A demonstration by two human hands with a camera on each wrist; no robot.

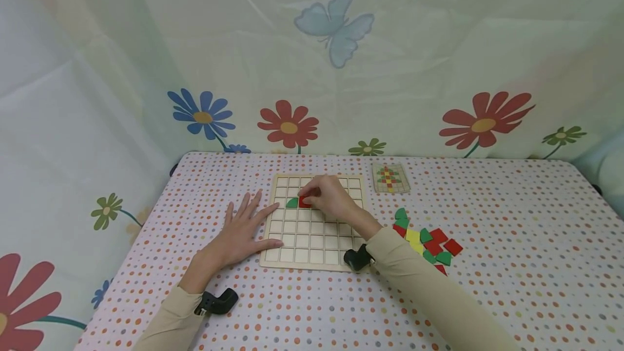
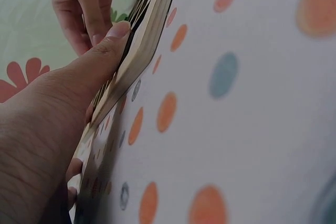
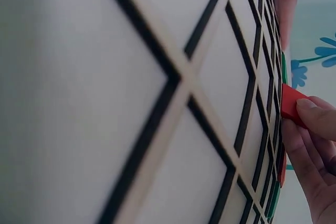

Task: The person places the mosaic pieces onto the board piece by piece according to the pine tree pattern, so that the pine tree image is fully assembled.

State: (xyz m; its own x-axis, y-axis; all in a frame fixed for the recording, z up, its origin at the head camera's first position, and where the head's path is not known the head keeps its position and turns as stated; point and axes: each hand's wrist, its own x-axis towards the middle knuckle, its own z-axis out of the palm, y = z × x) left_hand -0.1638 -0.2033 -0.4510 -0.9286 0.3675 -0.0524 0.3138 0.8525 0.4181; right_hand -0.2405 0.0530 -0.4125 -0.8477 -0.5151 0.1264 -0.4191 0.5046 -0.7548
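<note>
My right hand (image 1: 329, 199) is over the upper part of a wooden grid board (image 1: 302, 241). Its thumb and fingers pinch a red square tile (image 3: 292, 103), tilted at the board's surface in the right wrist view. Just left of those fingertips, a green quarter-round tile (image 1: 292, 203) lies in a cell. Beyond the held tile, another red piece (image 3: 283, 169) shows partly, largely hidden by the hand. My left hand (image 1: 239, 236) is spread along the board's left side, its thumb on the edge in the left wrist view.
Right of the board lies a loose group of red tiles (image 1: 453, 247), yellow tiles (image 1: 413, 236) and green tiles (image 1: 443, 258). A pattern card (image 1: 391, 179) with a coloured tree-like figure is near the board's upper right corner. The dotted tabletop (image 1: 302, 307) meets a flowered curtain behind.
</note>
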